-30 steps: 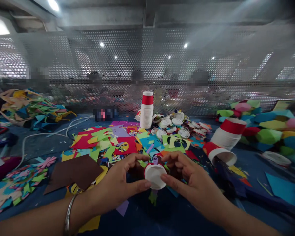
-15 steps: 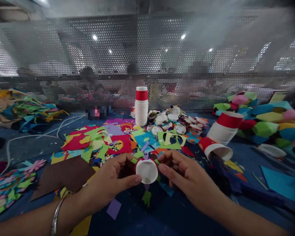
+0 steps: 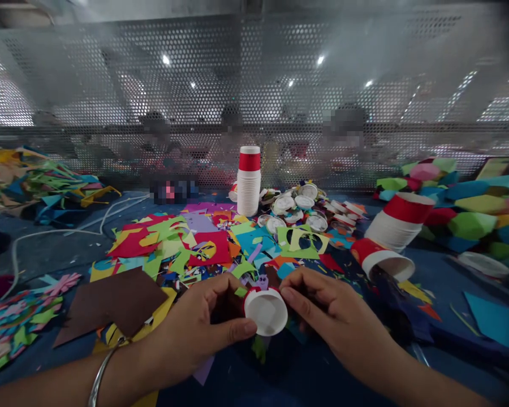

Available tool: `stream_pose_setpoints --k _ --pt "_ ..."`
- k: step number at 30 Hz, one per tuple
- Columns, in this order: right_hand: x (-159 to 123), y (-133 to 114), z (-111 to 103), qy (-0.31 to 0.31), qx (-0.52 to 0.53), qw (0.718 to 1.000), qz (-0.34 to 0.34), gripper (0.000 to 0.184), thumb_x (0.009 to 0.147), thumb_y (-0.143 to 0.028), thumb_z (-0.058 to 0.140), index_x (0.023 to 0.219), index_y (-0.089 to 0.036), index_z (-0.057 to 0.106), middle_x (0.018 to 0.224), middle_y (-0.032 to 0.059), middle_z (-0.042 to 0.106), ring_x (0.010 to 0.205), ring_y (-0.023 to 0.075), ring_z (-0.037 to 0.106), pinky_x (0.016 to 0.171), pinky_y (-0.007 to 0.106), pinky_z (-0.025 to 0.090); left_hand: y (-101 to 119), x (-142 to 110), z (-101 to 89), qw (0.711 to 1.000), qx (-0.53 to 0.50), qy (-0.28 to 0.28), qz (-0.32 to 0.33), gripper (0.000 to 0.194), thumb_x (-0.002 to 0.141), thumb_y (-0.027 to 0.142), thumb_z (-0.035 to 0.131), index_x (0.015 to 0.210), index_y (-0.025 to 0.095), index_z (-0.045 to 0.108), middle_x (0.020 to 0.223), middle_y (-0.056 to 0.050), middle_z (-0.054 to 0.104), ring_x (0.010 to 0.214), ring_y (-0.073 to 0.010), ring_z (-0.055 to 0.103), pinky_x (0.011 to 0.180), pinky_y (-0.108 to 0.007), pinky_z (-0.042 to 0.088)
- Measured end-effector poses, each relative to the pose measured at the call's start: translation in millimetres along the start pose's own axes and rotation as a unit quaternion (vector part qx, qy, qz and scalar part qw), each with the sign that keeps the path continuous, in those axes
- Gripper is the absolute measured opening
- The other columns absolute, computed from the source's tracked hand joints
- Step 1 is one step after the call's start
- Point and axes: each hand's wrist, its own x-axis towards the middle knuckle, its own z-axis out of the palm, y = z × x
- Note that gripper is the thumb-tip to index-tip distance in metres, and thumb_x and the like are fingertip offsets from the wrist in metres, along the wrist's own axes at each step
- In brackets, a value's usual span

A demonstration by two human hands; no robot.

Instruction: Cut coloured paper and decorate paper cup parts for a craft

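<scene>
A small red-and-white paper cup (image 3: 266,314) is held with its round white opening facing me. My left hand (image 3: 210,314) grips its left side, the thumb over the rim and the fingers hidden behind. At its right side, my right hand (image 3: 322,311) has thumb and index finger closed against the cup's edge; its other fingers are curled. A small purple paper figure (image 3: 263,281) with a drawn face stands up behind the cup's top edge. Green paper pieces (image 3: 240,291) show by my left fingers, and a green paper cutout (image 3: 258,350) shows below the cup.
A tall stack of cups (image 3: 249,186) stands beyond my hands, beside a heap of white lids (image 3: 294,206). More stacked cups (image 3: 392,226) tilt at the right, above a red cup (image 3: 388,264) on its side. Coloured scraps (image 3: 207,249) and brown paper (image 3: 110,302) cover the left-centre.
The cup and both hands have shifted slightly right and down in view. My right fingers have come closer in against the cup's edge. The purple figure's face shows more clearly.
</scene>
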Motion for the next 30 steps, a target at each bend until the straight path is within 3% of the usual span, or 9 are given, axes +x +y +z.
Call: stream_pose_setpoints --k 9,18,30 --pt "-4.2 0.6 1.7 0.008 0.006 1.000 0.004 0.030 0.102 -0.046 0.049 0.085 -0.022 0.057 0.071 -0.0031 0.054 0.062 0.0115 0.049 0.057 0.024 0.040 -2.0 0.9 0.1 1.000 -0.007 -0.009 -0.025 0.035 0.077 0.037 0.082 0.091 0.019 0.057 0.081 0.002 0.059 0.074 -0.0125 0.050 0.067 -0.025 0.037" --pt "2.6 -0.3 1.7 -0.022 0.063 0.997 0.031 0.032 0.100 -0.051 0.052 0.088 -0.022 0.060 0.073 -0.0021 0.054 0.063 0.0118 0.048 0.056 0.023 0.041 -2.4 4.9 -1.0 0.999 -0.030 -0.021 -0.017 0.037 0.076 0.043 0.083 0.088 0.019 0.057 0.078 0.002 0.059 0.071 -0.0112 0.050 0.065 -0.023 0.036" --pt "1.0 -3.6 -1.7 -0.037 0.058 0.997 0.022 0.031 0.097 -0.052 0.056 0.089 -0.023 0.062 0.074 -0.0016 0.055 0.062 0.0118 0.047 0.056 0.023 0.039 3.7 1.5 -0.2 0.998 -0.052 -0.002 -0.034 0.033 0.076 0.034 0.084 0.089 0.018 0.058 0.082 0.002 0.062 0.075 -0.0116 0.053 0.068 -0.023 0.039"
